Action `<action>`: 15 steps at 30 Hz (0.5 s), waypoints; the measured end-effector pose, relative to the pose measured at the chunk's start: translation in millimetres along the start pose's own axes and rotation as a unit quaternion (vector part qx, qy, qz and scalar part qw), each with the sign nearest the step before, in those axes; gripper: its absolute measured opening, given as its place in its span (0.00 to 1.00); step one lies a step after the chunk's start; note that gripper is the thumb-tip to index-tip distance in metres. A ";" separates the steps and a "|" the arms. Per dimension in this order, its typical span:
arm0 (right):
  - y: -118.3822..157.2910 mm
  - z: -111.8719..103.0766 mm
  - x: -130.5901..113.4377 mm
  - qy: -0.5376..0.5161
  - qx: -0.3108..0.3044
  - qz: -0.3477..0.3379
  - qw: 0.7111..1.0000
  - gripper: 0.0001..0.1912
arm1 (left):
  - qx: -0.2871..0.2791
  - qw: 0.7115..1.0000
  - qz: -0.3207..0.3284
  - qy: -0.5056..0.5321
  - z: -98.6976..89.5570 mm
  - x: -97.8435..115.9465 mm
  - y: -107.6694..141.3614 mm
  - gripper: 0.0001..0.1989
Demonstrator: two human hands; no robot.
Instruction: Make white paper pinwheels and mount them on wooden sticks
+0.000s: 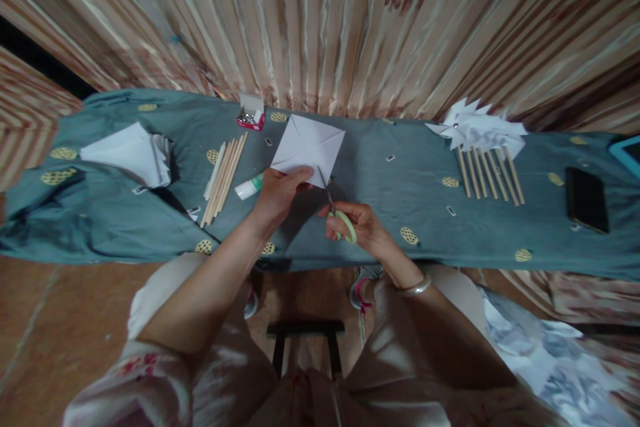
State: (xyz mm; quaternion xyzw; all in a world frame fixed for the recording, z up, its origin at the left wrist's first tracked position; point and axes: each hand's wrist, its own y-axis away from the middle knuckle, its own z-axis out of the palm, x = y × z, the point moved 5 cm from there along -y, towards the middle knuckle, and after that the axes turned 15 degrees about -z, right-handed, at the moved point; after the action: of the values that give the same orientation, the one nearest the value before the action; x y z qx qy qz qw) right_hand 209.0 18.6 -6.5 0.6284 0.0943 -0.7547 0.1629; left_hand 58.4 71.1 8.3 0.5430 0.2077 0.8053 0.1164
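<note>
Where the table is read from left to right about the creased white paper square [313,140], a stack of white paper pieces [125,157] lies far to its left. Nearer on that side are the wooden sticks [224,180], the red pin box [251,123] with raised flap, and the white glue tube [246,189]. The left hand [280,192] pinches the square's near-left edge, thumb on top. At its near corner stand the scissors [331,203], one blade over the paper, their spread too fine to tell; the right hand [367,223] is curled through the handles. Well to the square's right lie the paper pinwheels [485,130], then a black smartphone [587,200].

Held from one side, the sheet could flex or swivel and send a cut off its crease; too long a stroke could sever a corner, and the left thumb sits close to the blade. Teal tablecloth [395,203] stretches rightward from the square, allowing elbow movement; leftward, glue and sticks crowd the wrist. The table's far edge runs just beyond the square.
</note>
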 end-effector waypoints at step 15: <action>-0.6 -1.9 2.6 -0.003 -0.004 -0.005 1.000 0.21 | 0.003 1.000 -0.003 -0.010 -0.3 0.9 0.8 0.10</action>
State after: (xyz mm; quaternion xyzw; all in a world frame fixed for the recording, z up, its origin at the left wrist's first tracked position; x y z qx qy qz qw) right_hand 210.1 19.5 -9.5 0.6252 0.0998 -0.7570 0.1615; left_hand 57.8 70.7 9.3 0.5506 0.2103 0.7990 0.1190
